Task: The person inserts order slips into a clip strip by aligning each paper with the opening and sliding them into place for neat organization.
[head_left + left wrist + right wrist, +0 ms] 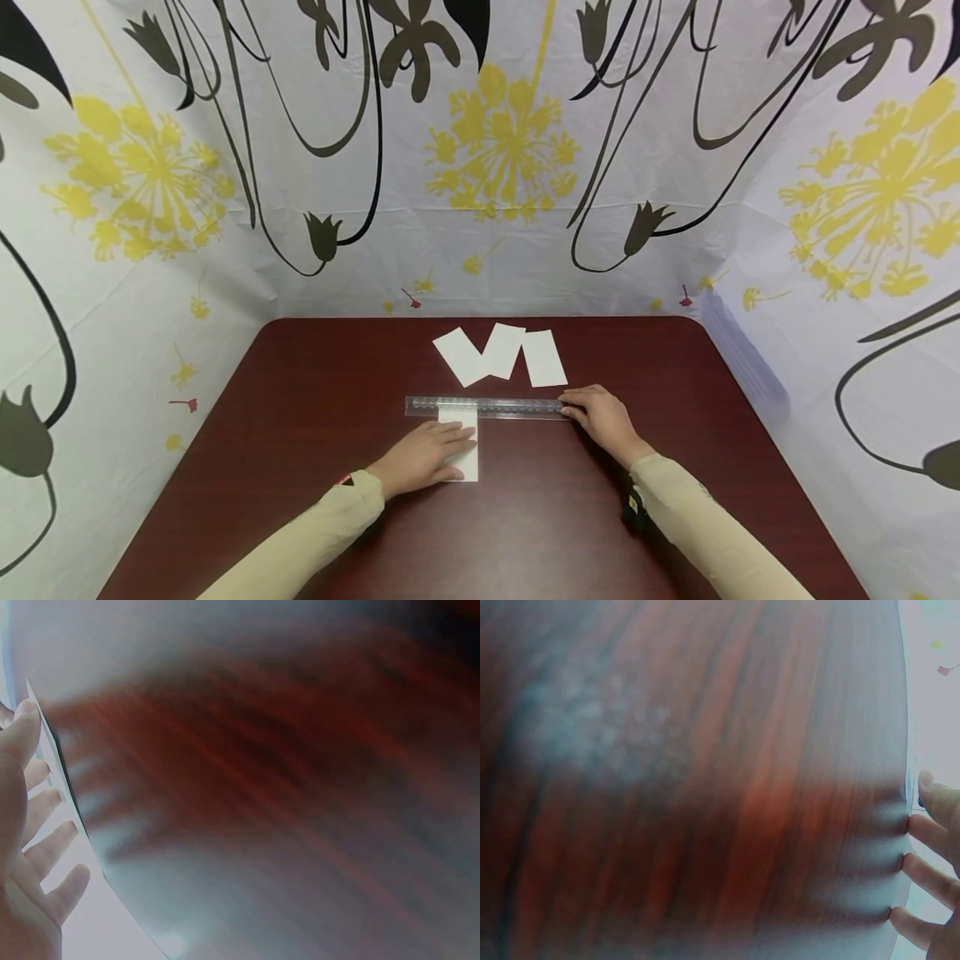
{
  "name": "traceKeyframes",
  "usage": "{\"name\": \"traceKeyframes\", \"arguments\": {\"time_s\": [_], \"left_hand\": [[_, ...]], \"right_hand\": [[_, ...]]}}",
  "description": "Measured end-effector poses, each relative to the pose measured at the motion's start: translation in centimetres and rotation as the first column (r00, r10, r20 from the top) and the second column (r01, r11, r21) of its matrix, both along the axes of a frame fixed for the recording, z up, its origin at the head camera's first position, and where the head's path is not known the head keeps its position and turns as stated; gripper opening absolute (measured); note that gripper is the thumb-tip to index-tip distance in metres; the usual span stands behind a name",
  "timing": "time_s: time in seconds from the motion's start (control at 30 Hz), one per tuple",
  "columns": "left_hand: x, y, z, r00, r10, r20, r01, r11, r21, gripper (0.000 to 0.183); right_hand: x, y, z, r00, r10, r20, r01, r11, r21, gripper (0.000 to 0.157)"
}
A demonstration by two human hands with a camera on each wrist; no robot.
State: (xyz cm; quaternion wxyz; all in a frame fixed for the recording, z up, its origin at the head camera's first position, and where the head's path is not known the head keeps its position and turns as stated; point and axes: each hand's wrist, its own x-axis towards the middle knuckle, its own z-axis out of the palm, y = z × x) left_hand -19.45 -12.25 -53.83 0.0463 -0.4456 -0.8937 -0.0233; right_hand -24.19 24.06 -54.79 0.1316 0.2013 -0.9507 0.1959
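1. Head view: left hand (426, 457), fingers extended, rests on a white rectangular card (470, 463).
2. Right hand (606, 422) pinches the right end of a clear plastic ruler (517, 408) crossing the card's far end.

Cream sleeves (303, 531) end behind the left hand (427, 457), with a red-black strip (347, 480), and right hand (606, 421), with a black, yellow-marked device (634, 515).

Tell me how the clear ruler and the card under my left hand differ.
The ruler is see-through, while the card is white. The ruler is long and narrow, lying crosswise; the card is shorter and wider, its long side pointing away from you. The right hand touches the ruler's right end, whereas the left hand rests on the card. Both lie on the dark red table.
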Motion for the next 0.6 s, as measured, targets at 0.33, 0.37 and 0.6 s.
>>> {"name": "traceKeyframes", "arguments": {"time_s": [0.33, 0.37, 0.6], "left_hand": [[0.02, 0.23, 0.08, 1.0, 0.008, 0.017, -0.008, 1.0, -0.012, 0.056], [0.01, 0.26, 0.08, 1.0, 0.009, 0.016, -0.009, 1.0, -0.014, 0.056], [-0.03, 0.52, 0.23, 1.0, 0.005, 0.022, -0.004, 1.0, -0.019, 0.056]], "right_hand": [[0.06, -0.06, -0.01, 1.0, -0.001, 0.002, 0.001, 1.0, 0.007, 0.027], [0.07, -0.07, 0.0, 1.0, -0.001, 0.002, 0.001, 1.0, 0.006, 0.027], [0.07, -0.1, 0.07, 1.0, -0.004, 0.003, 0.004, 1.0, 0.01, 0.027]]}}
